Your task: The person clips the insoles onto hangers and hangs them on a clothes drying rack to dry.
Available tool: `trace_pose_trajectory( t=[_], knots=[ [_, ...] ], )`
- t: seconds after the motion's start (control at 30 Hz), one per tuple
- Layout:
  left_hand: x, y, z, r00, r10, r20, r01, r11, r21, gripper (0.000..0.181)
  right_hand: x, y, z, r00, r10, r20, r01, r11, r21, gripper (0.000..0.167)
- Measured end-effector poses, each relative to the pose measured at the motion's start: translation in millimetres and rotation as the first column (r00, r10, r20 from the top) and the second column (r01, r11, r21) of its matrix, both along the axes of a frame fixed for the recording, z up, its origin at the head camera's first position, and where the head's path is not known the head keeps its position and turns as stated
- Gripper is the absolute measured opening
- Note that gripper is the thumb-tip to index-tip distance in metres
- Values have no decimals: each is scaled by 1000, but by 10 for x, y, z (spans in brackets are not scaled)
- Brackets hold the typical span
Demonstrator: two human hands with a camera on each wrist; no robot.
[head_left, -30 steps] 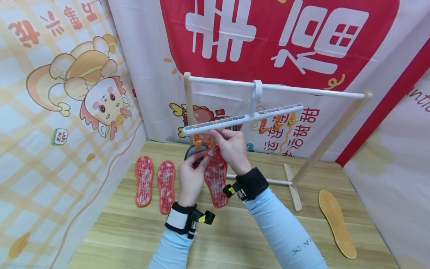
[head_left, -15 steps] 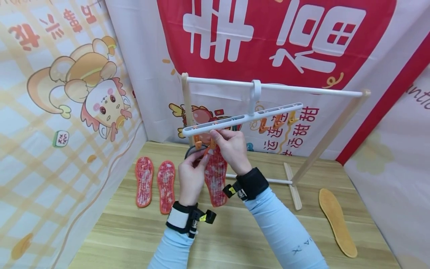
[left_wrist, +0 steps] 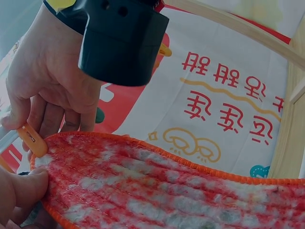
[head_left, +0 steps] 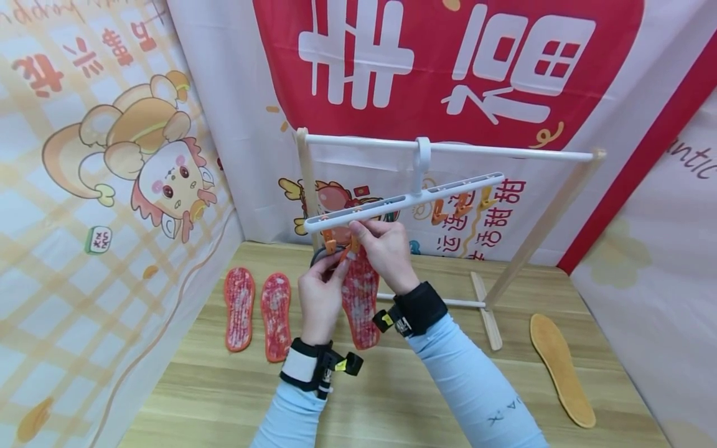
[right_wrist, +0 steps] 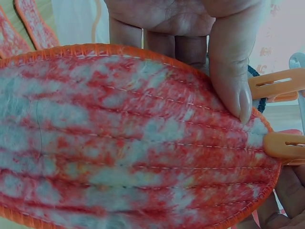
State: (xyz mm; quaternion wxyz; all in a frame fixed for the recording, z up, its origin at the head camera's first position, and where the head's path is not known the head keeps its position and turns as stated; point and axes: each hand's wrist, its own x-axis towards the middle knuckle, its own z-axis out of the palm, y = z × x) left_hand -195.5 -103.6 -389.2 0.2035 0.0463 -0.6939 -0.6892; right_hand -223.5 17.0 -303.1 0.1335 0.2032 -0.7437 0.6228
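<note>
My left hand (head_left: 320,305) pinches a red-and-white quilted insole (head_left: 361,305) near its upper end, thumb (right_wrist: 233,90) on the front face. My right hand (head_left: 388,252) pinches an orange clip (head_left: 355,241) under the white hanger (head_left: 392,204). In the left wrist view this clip's tip overlaps the insole's orange-stitched edge (left_wrist: 114,137); the right wrist view also has the clip (right_wrist: 285,145) on that edge. Another orange clip (head_left: 328,241) hangs just left, above a dark-rimmed grey piece (head_left: 319,255) mostly hidden behind my left hand.
Two more red insoles (head_left: 239,309) lie on the table's left side, a tan insole (head_left: 562,370) on its right. The hanger hooks over a white rail (head_left: 504,149) on wooden posts (head_left: 543,230). Several clips (head_left: 462,204) hang under its right half. Printed cloth walls surround the table.
The head view has shifted slightly. Both hands keep nearly the same hold on the insole and the clip; the hanger hardly moves.
</note>
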Motion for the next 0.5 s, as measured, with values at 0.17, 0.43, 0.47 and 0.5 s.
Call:
trace_pose_trajectory(
  t=[0.17, 0.43, 0.47, 0.5],
  knots=[
    [-2, 17, 8, 1000, 11, 8, -11, 1000, 20, 20, 16, 1, 7, 1000, -2, 6, 2, 1000, 5, 22],
    [-3, 66, 6, 998, 60, 0, -60, 996, 67, 21, -229, 16, -259, 1000, 6, 16, -5, 1000, -25, 23],
    [-1, 73, 8, 998, 64, 3, -64, 995, 79, 21, -238, 20, -270, 1000, 8, 16, -8, 1000, -28, 24],
    [0, 79, 9, 998, 66, 5, -67, 993, 93, 21, -241, 25, -276, 1000, 11, 15, -11, 999, -31, 25]
  ],
)
